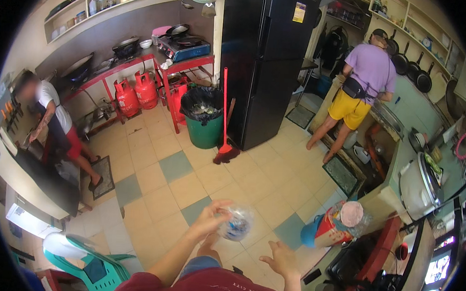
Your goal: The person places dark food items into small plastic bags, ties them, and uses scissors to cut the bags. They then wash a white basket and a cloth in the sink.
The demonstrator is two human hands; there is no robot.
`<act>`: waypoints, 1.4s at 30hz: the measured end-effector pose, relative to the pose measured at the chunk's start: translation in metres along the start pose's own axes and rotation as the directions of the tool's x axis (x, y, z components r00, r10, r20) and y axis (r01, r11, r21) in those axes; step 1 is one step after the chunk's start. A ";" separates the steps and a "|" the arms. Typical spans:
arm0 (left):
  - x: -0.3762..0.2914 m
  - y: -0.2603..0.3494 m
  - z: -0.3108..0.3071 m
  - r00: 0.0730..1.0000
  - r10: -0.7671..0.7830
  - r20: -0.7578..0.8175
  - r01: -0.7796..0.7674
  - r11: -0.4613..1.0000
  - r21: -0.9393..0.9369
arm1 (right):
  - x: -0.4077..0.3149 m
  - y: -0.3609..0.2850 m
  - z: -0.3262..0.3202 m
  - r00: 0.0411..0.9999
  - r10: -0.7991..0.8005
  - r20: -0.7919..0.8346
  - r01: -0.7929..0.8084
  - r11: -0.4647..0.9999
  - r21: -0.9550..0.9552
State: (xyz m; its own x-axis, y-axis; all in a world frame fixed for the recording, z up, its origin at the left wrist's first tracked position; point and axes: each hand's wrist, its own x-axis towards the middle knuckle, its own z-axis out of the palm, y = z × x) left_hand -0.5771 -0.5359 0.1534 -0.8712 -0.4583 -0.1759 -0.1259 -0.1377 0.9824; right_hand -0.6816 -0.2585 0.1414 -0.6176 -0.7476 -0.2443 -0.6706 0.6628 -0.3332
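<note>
My left hand grips a clear plastic container, with blue and white matter showing inside it; what exactly it holds is too blurred to tell. The container is held out over the tiled floor, in front of my body. To its right, my right hand is apart from it, fingers spread and nothing in them. Beyond my hands, a red broom leans by the black refrigerator, and a green trash bin lined with a black bag stands beside it.
A person in a purple shirt stands at the sink on the right. Another person works at the far left. Stacked green plastic chairs stand lower left; a blue container with a red and white bag is at right. Red gas cylinders stand under the stove bench.
</note>
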 end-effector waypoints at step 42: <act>-0.141 -0.244 0.360 -0.661 -0.440 0.608 -0.648 0.744 -0.167 | -0.270 -0.229 0.161 -0.497 0.839 0.223 -0.580 -0.512 0.633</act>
State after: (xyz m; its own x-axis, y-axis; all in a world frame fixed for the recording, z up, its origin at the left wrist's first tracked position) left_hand -0.5938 -0.1216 -0.0392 0.3433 0.8972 -0.2777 0.5497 0.0478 0.8340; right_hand -0.2952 -0.2149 0.1373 -0.1637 0.9181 -0.3610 0.9621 0.0678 -0.2640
